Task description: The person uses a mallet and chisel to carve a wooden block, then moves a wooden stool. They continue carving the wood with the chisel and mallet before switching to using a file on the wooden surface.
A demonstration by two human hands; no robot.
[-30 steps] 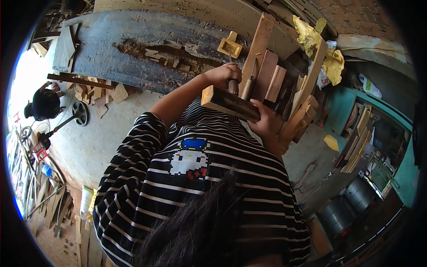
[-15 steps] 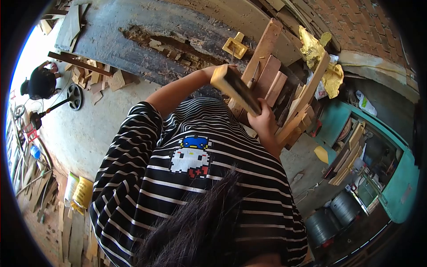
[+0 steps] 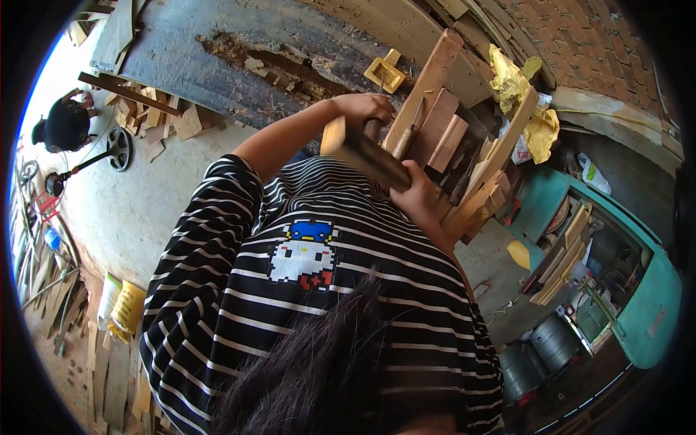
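My left hand (image 3: 360,107) is closed around a chisel (image 3: 373,130), whose dark handle end points toward me. The chisel's thin blade runs up to a small yellowish wood piece (image 3: 385,72) with a recess cut in it, lying on the dark workbench (image 3: 167,61). My right hand (image 3: 417,194) grips one end of a thick wooden block (image 3: 370,161), dark along its side and pale on its end face. The block is held up in front of my striped shirt, and its far end overlaps the area just below the chisel handle.
Reddish boards (image 3: 440,119) lie right of my hands, with another wooden-handled tool (image 3: 403,141) on them. A yellow plastic sack (image 3: 511,83) is beyond. A ragged hole (image 3: 290,72) breaks the bench top. A teal cabinet (image 3: 656,304) stands at right; another person (image 3: 64,125) is at far left.
The wooden block in my right hand has swung left and down, toward the chisel handle, uncovering more of my left hand. My left hand stays at the yellowish piece.
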